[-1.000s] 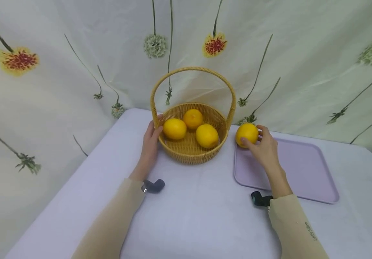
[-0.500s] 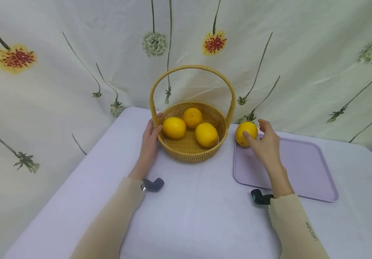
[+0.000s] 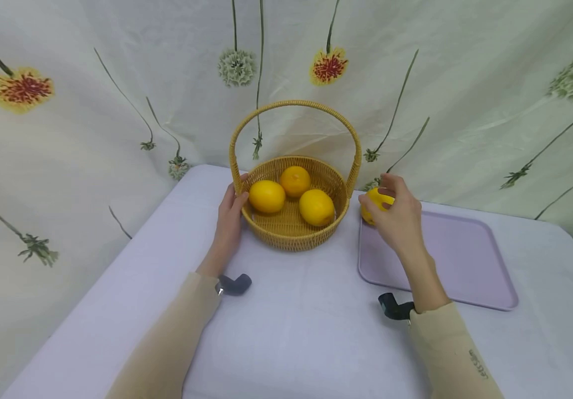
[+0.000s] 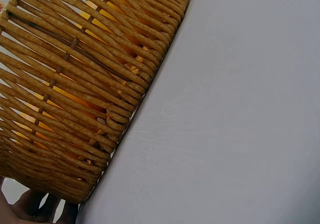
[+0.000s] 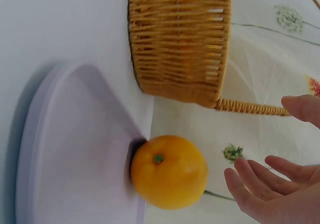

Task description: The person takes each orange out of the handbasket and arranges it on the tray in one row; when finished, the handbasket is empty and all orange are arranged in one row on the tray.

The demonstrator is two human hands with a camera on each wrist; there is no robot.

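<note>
A wicker basket (image 3: 293,243) with a tall arched handle holds three oranges: one at left (image 3: 267,197), one at the back (image 3: 295,181) and one at right (image 3: 316,208). My left hand (image 3: 229,213) grips the basket's left side, thumb at the rim; its fingertips (image 4: 47,206) show at the lower left in the left wrist view. Another orange (image 5: 169,172) sits in the far left corner of a lilac tray (image 5: 75,149). My right hand (image 3: 400,219) hovers just above that orange, apart from it, fingers spread and loosely bent with nothing between them.
A white cloth (image 3: 286,327) covers the table under the basket and tray. Close behind stands a pale curtain (image 3: 167,66) printed with flowers. The basket's handle (image 3: 293,103) rises high in front of it.
My right hand has let go of the orange in the tray's corner and lifted off it, shifting slightly left. The left hand and basket stay where they were.
</note>
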